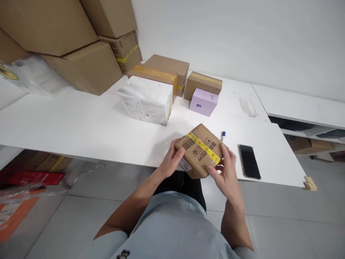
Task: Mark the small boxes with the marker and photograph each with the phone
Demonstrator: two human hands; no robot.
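A small cardboard box sealed with yellow tape and bearing a barcode label sits tilted at the near edge of the white table. My left hand grips its left side, thumb on the top face. My right hand holds its right side, fingers wrapped under the near corner. Just behind the box a blue-capped marker lies on the table, mostly hidden.
A black phone lies to the right of the box. Farther back stand a white carton, a lilac box and taped cardboard boxes. Large cartons are stacked at the back left. A low shelf lies right.
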